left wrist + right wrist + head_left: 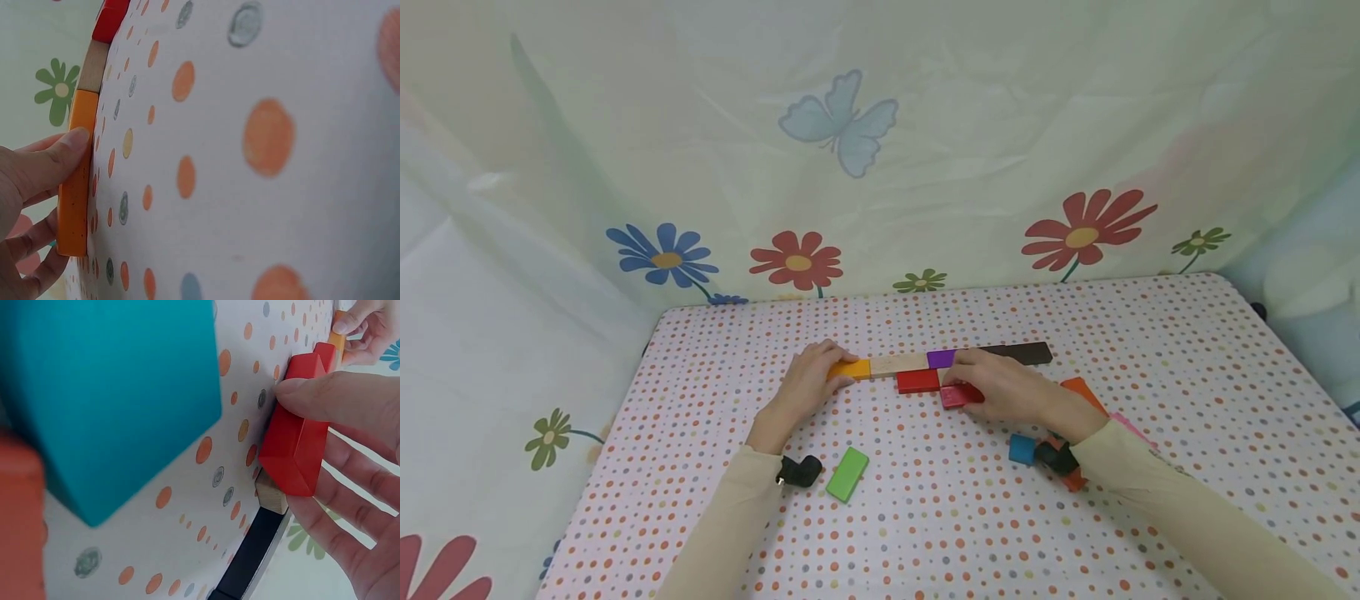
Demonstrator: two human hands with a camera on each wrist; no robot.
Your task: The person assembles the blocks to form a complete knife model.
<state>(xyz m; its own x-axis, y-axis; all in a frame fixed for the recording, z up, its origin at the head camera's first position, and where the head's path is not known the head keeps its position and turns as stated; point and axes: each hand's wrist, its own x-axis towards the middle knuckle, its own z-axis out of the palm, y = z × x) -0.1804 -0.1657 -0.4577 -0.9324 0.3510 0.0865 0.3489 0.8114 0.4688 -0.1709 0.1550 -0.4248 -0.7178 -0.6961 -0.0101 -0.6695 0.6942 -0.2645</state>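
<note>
A row of four blocks lies on the dotted table [1150,350] — orange block [853,369], a wood one [898,364], a purple [940,359], a black [1021,352]. Two red blocks sit just in front: one [917,381] lies flat, the other, the red block [299,428], is pinched by the right hand [1003,390]. The left hand [808,382] rests curled fingers on the orange block. One green block [847,474] lies near the left wrist — one blue block [1021,449] by the right.

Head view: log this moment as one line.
left hand: holds orange block | right hand: pinches red block | green block: untouched
</note>
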